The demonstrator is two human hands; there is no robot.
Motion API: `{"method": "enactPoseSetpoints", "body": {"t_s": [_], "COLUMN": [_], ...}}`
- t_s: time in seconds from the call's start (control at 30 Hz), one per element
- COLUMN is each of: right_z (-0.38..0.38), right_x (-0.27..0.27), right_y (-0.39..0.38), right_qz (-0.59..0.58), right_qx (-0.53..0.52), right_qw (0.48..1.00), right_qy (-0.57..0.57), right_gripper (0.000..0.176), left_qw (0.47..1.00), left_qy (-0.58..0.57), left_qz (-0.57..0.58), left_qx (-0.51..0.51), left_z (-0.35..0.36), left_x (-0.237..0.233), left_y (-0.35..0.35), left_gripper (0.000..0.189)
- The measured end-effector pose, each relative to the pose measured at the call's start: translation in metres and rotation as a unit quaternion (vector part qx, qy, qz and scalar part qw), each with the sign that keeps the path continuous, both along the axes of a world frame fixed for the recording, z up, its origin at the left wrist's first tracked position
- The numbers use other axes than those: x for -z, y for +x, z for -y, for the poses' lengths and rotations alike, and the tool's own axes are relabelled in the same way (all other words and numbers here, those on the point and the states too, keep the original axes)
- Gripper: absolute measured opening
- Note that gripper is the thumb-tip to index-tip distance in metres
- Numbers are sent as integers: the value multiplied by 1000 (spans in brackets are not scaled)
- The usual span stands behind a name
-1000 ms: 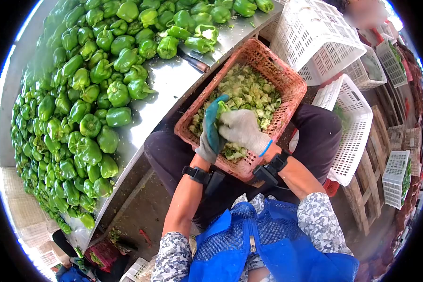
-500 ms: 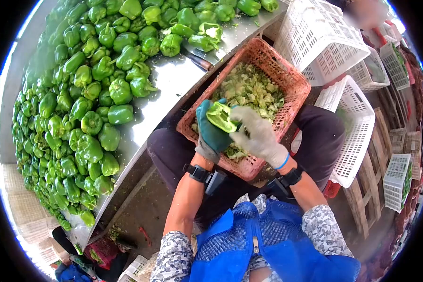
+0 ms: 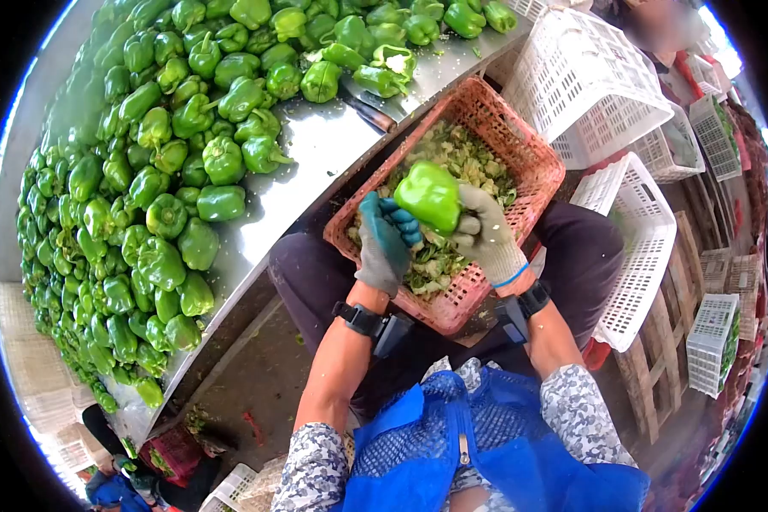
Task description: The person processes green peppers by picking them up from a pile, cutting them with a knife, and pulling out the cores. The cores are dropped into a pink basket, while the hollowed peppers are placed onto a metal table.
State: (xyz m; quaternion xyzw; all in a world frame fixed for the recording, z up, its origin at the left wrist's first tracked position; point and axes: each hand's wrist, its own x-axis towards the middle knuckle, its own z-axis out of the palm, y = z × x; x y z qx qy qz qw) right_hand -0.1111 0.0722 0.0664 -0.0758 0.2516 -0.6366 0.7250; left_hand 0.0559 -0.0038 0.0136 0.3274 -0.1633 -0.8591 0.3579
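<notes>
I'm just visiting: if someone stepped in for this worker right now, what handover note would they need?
Right hand, white glove: grips one green bell pepper above the pink plastic basket.
Left hand, teal glove: curled beside that pepper; grip unclear.
Done: pale green trimmings fill the basket on the lap.
Remaining: heap of whole green peppers on the steel table.

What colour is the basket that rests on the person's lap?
The basket is pinkish red, a plastic lattice; the head view shows it clearly.
</notes>
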Motion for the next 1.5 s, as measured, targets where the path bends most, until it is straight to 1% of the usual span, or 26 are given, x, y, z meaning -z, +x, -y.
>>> {"method": "enactPoseSetpoints", "body": {"t_s": [0.07, 0.17, 0.2, 0.23, 0.3, 0.37, 0.43, 0.47, 0.53, 0.6, 0.7, 0.73, 0.77, 0.8, 0.83, 0.93, 0.97, 1.03, 1.07, 1.1, 1.17, 1.2, 1.23, 1.3, 1.4, 1.5], "right_z": [-5, 2, 2, -2, -9, -23, -47, -57, -89, -122, -171, -203, -210, -200, -192, -83, -37, 35, 66, 95, 148, 167, 186, 215, 230, 232], "right_x": [8, 15, 23, 29, 7, -7, -11, -33, -76, -105, -95, -67, -52, -57, -40, -57, -72, -80, -74, -62, -67, -61, -33, -11, -7, 16], "right_y": [-3, 13, 9, 1, -8, -21, -45, -50, -69, -92, -164, -231, -245, -243, -255, -203, -164, -103, -83, -73, -39, -31, -35, -34, -32, -50], "right_qz": [135, -203, -155, -136, -106, -119, -136, -143, -276, -387, -533, -696, -900, -902, -922, -797, -804, -852, -841, -879, -914, -891, -901, -738, -626, -383], "right_qx": [1, -44, -61, -32, 25, 49, 94, 126, 199, 302, 383, 217, 160, 107, 181, 166, 131, 119, 95, 74, -44, -52, -8, -9, 27, 84], "right_qw": [990, 968, 974, 981, 987, 986, 982, 977, 934, 862, 728, 611, 311, 231, 228, 558, 567, 510, 532, 469, 397, 441, 432, 670, 773, 915], "right_qy": [-29, 143, 151, 138, 114, 105, 93, 100, 109, 122, 197, 310, 262, 348, 255, 158, 118, -11, -36, -50, 75, 95, 49, 75, 99, 96], "right_gripper": [14, 13, 13, 13, 13, 13, 12, 12, 11, 12, 13, 22, 26, 28, 26, 28, 26, 26, 32, 40, 55, 58, 54, 42, 33, 32], "left_qw": [996, 992, 982, 986, 903, 886, 966, 931, 956, 977, 993, 994, 995, 994, 992, 992, 990, 989, 987, 988, 988, 988, 988, 989, 991, 992], "left_qy": [-20, -29, -23, -153, -393, -418, -231, -333, -258, -134, -98, -79, -92, -93, -91, -92, -117, -104, -98, -89, -71, -77, -77, -77, -79, -72], "left_qz": [-29, -82, -185, -65, 166, 189, 13, 90, 98, 146, 56, 70, 44, 64, 84, 91, 82, 101, 125, 129, 137, 135, 130, 118, 92, 86], "left_qx": [-86, -88, 5, 19, 40, 65, 114, 120, 96, 74, 28, 17, 22, 11, 1, 3, -6, 1, 6, 0, -10, -18, -25, -39, -53, -54], "left_z": [-2, -12, -8, -6, -7, -13, -23, -28, -27, -19, -5, -4, -3, -7, -10, -7, -8, -2, 2, 4, 8, 10, 12, 15, 20, 26], "left_x": [-4, -47, -37, -27, -11, -8, -30, -29, -16, -26, 1, 0, 7, -4, -17, -19, -14, -18, -22, -27, -32, -25, -24, -23, -22, -24], "left_y": [-6, -17, -9, -5, -7, -17, -36, -37, -32, -29, -18, -20, -16, -19, -23, -26, -25, -23, -20, -18, -14, -13, -12, -11, -8, -8], "left_gripper": [51, 58, 60, 58, 55, 57, 66, 69, 60, 43, 34, 31, 31, 32, 32, 36, 34, 32, 31, 31, 30, 30, 30, 30, 30, 31]}}
